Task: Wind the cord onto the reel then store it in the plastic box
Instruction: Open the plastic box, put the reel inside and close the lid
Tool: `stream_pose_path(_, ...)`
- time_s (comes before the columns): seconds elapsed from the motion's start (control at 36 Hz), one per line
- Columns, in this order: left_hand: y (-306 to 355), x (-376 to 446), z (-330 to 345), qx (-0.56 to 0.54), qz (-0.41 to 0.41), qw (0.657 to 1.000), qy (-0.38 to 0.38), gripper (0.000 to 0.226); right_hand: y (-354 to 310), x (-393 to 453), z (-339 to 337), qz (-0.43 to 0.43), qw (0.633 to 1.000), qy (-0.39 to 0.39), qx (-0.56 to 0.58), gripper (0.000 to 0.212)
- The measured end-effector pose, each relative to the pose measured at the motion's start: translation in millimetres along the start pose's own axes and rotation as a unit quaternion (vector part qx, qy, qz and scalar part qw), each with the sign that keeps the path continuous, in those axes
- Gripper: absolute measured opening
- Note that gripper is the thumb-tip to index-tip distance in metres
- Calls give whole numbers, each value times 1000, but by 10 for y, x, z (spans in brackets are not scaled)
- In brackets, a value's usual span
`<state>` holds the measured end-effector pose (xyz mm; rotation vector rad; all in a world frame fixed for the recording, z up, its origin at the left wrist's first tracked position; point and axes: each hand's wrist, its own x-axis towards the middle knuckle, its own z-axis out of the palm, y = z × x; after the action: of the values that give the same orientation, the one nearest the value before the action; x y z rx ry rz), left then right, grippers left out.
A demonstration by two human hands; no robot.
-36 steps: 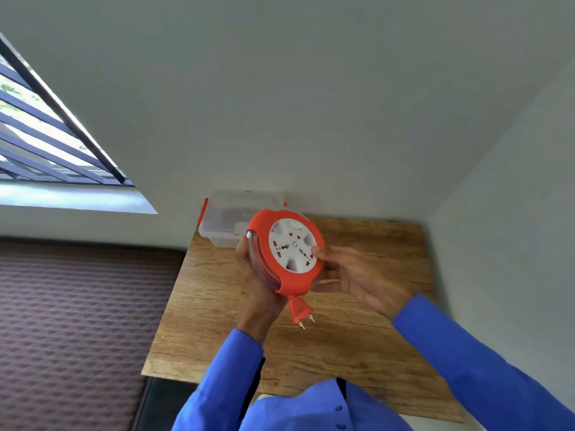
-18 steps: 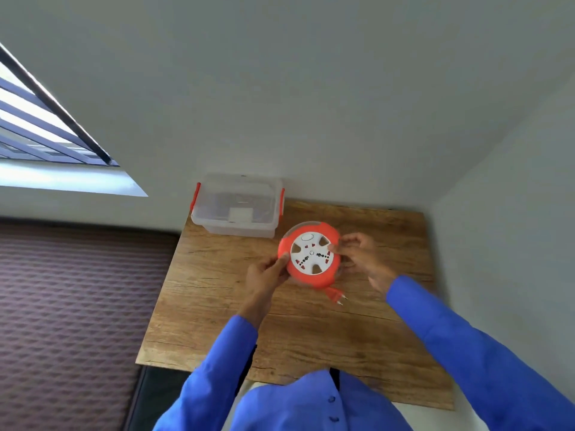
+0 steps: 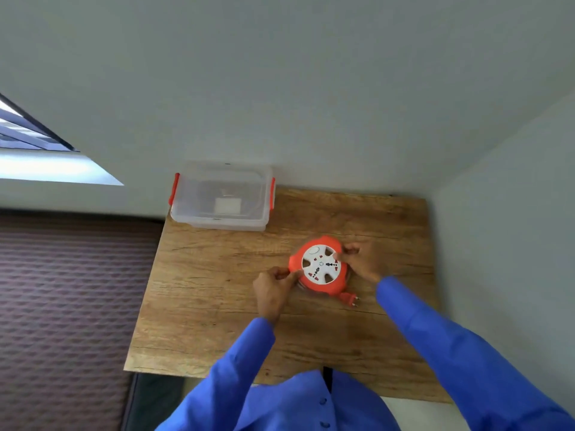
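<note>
An orange cord reel [image 3: 320, 266] lies flat, white socket face up, on a wooden table [image 3: 217, 306] — a second ago it was held upright in the air near the person's chest. The left hand [image 3: 273, 289] pinches the reel's near-left rim with curled fingers; the right hand [image 3: 361, 259] closes on its far-right edge, thumb on the white face. The plug [image 3: 349, 299] pokes out just beside the reel's lower right, with almost no loose cord showing, so the winding looks finished. The clear plastic box [image 3: 222, 197] with red side clips sits well apart at the table's far-left corner, its lid apparently on. Storage is the step left — the lid likely has to come off before the reel goes in.
</note>
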<state>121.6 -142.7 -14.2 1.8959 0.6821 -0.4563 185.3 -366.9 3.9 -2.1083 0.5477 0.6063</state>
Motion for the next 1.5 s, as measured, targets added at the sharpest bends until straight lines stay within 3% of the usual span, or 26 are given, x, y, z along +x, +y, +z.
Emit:
stream_pose_path(0.14,6,124,-324,-7,-11,999,50,41,-370,7,1,-84,992,48,-83,31)
stream_pose_path(0.28,-22,309,-1048,-93,-2,979,181,17,-1034,104,202,-149,987,53,0,18)
stream_pose_path(0.36,6,497,-1645,-93,23,961,259,16,-1400,147,411,-145,987,51,45,27)
stream_pose_path(0.44,111,678,-2177,-76,71,955,278,8,-1689,167,631,-137,985,50,88,34)
stream_pose_path(0.53,292,913,-2547,-55,124,961,241,11,-1904,179,837,-129,986,52,89,38)
stream_pose_path(0.67,683,1324,-2841,-23,112,987,111,55,-2012,215,1061,-87,986,132,58,33)
stream_pose_path(0.81,695,1621,-2846,38,82,995,30,32,-2017,211,1194,-66,974,213,25,29)
stream_pose_path(0.92,638,1711,-2854,72,130,988,34,33,-1997,176,1311,-98,960,255,-62,37)
stream_pose_path(1.08,601,1746,-2848,201,248,947,44,46,-2039,193,1354,-43,955,273,-104,39)
stream_pose_path(1.19,525,1790,-2928,178,236,955,21,48,-1973,176,1345,3,969,248,10,36)
stream_pose_path(1.28,531,1819,-2996,33,148,988,-41,50,-1931,201,1355,47,956,185,224,31)
stream_pose_path(1.33,558,1845,-3035,-44,96,991,-87,42,-1870,197,1371,83,932,124,329,32)
stream_pose_path(1.42,580,1876,-3051,-91,50,988,-114,36,-1811,167,1424,99,918,85,373,33)
stream_pose_path(1.5,551,1859,-3014,-83,24,993,-77,38,-1855,150,1483,104,912,98,386,30)
